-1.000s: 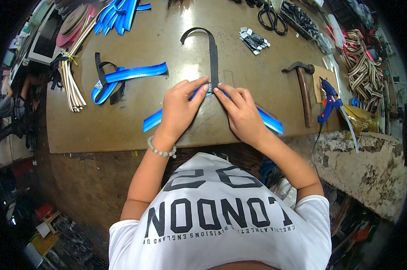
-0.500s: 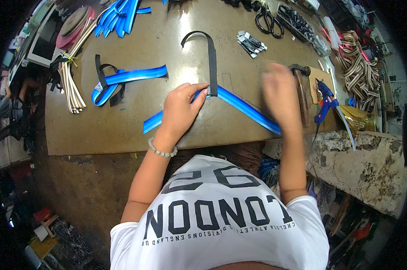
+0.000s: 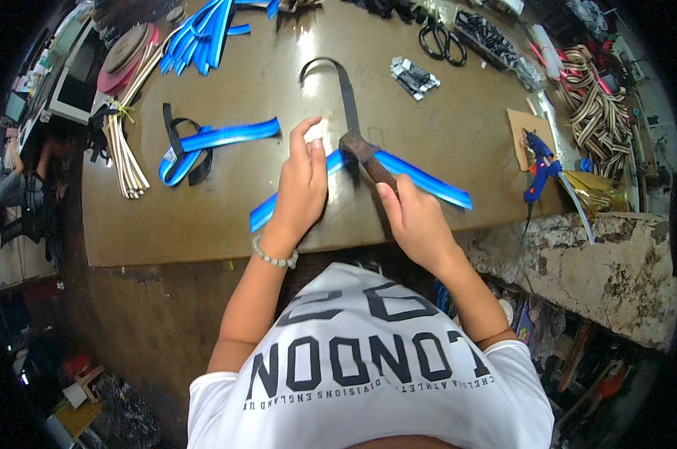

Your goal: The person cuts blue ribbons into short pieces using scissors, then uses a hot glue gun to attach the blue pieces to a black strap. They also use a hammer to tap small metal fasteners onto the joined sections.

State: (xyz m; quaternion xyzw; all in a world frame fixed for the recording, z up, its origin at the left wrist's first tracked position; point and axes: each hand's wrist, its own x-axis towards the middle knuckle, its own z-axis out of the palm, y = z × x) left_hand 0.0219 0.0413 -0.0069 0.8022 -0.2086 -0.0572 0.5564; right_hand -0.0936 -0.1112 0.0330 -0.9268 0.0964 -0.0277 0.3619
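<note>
My right hand (image 3: pixel 422 224) grips the wooden handle of a hammer (image 3: pixel 377 170). The hammer's head covers the spot where a black strap (image 3: pixel 349 105) meets a blue ribbed strap (image 3: pixel 427 179), so that joint is hidden. From there the black strap runs away from me and curls over at its far end. Just left of the hammer my left hand (image 3: pixel 301 179) is open, fingers extended and holding nothing, over the left half of the blue strap. Another blue strap with a black loop (image 3: pixel 230 135) lies farther left on the table.
Blue straps (image 3: pixel 203 37) and bundled pale cords (image 3: pixel 125 161) lie at the left. Black scissors (image 3: pixel 441 41), small black-and-white pieces (image 3: pixel 413 78) and a tray of black parts (image 3: pixel 488 37) lie at the far right. A blue glue gun (image 3: pixel 540 168) rests near the right edge.
My right hand has picked up the hammer from the table's right side and brought its head onto the strap joint. My left hand has let go of the joint and opened.
</note>
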